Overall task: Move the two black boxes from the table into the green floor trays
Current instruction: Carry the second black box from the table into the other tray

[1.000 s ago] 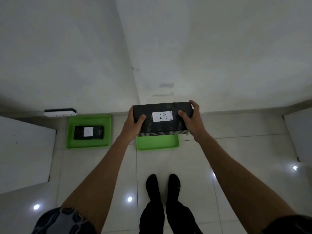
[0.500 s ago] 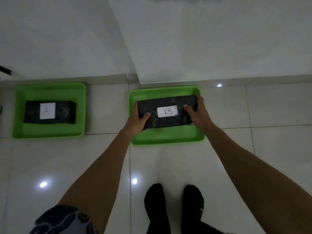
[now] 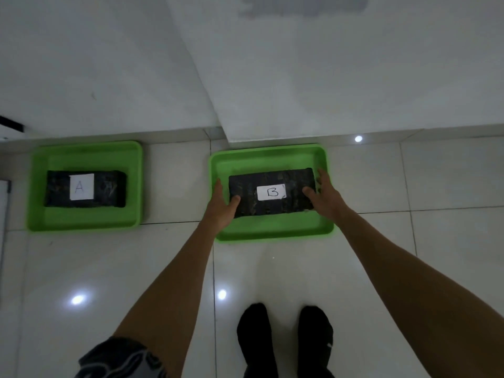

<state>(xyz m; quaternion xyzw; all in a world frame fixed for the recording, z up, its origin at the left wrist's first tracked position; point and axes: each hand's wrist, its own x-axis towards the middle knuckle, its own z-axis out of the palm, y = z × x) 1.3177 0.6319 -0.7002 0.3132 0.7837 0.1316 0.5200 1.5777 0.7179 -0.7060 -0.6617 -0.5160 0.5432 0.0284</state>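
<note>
A black box with a white label "B" (image 3: 261, 181) sits low in the right green tray (image 3: 272, 233) on the floor, slightly tilted. My left hand (image 3: 221, 205) grips its left end, thumb on top. At the box's right end is my right hand (image 3: 324, 195), thumb on top and fingers spread along the side. The other black box, labelled "A" (image 3: 109, 189), lies flat in the left green tray (image 3: 84, 221), with no hand near it.
Both trays stand on glossy white floor tiles against the white wall, either side of a projecting wall corner (image 3: 218, 132). My feet in black socks (image 3: 256, 336) are just behind the right tray. A dark object (image 3: 12, 124) shows at the left edge.
I have lowered box B from chest height down into the right tray while bending toward the floor. The fingers of my right hand have spread a little.
</note>
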